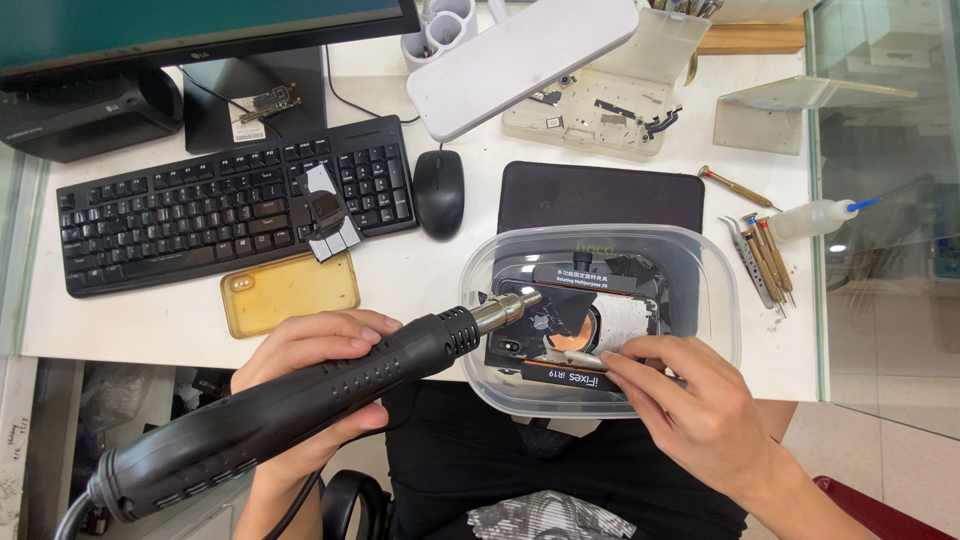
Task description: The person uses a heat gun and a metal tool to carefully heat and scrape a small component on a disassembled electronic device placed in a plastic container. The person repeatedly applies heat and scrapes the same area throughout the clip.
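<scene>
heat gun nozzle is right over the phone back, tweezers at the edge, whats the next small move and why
Probably ease the tweezers in the right hand slightly further under the lifted edge, while the left hand holds the heat gun aimed there. The phone sits clamped in its black holder, its back already partly peeled.

Around my clear plastic tub (715, 300) I count one keyboard (230, 205), one mouse (439, 192), one yellow phone case (289, 292), and one dropper bottle (815, 218).

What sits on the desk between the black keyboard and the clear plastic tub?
In the head view, a black mouse lies between the keyboard and the clear tub; lower down, a yellowish phone case sits on white desk.
</scene>
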